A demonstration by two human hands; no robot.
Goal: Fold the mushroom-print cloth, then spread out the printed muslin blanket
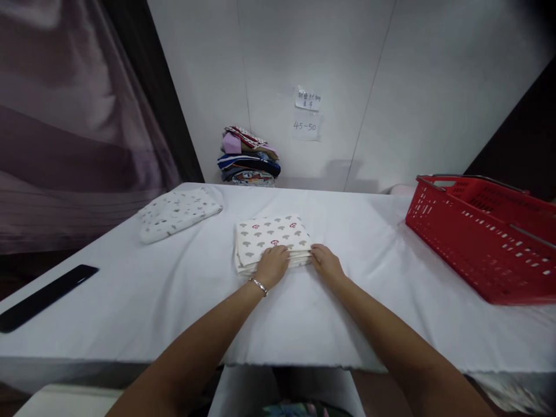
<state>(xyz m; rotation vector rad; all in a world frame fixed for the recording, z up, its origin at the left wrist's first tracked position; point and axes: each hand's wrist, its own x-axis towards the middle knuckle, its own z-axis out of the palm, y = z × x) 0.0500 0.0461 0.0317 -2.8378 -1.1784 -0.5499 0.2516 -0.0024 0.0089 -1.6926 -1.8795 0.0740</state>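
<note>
A folded white cloth (pixel 274 231) printed with grey and red mushrooms lies in layers on the table in front of me. My left hand (pixel 273 266), with a silver bracelet at the wrist, is closed on the near edge of the cloth, around its middle. At the near right corner, my right hand (pixel 326 262) pinches the same edge. The layers show as a stack between and beside the hands. My fingertips are partly hidden by the backs of the hands.
White fabric covers the table (pixel 186 313). Another folded printed cloth (pixel 180 211) lies at the back left, near a black flat object (pixel 47 295). At the right stands a red basket (pixel 482 237). Beyond the far edge, a pile of folded fabrics (pixel 249 159) rests against the wall.
</note>
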